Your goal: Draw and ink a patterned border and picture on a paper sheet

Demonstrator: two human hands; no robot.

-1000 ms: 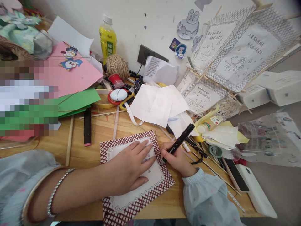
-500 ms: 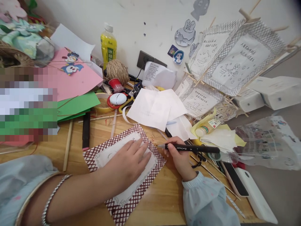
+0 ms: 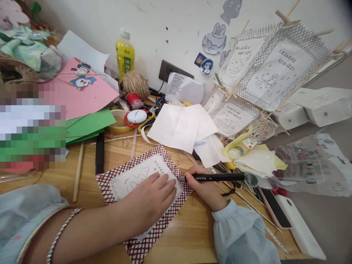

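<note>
A white paper panel with a dark red lattice border [image 3: 115, 178] lies on the wooden table [image 3: 189, 231], turned at an angle. It carries a line drawing and small writing. My left hand [image 3: 150, 198] lies flat on it, fingers stretched out, pressing it down. My right hand [image 3: 205, 185] grips a black marker pen [image 3: 217, 177]. The pen lies nearly level, its tip touching the panel's right edge beside my left fingertips.
Loose white sheets [image 3: 181, 126], a glue bottle [image 3: 242, 148], a twine ball [image 3: 135, 83], a yellow drink bottle [image 3: 125, 55] and tape rolls [image 3: 119, 123] crowd the back. Pink and green card [image 3: 88, 123] lies left. A stick-framed paper lantern [image 3: 264, 69] stands right, a phone [image 3: 275, 207] near the edge.
The bordered panel has been turned counter-clockwise under my left hand. The pen dropped from steeply upright to nearly level, and its tip is back at the panel's right edge.
</note>
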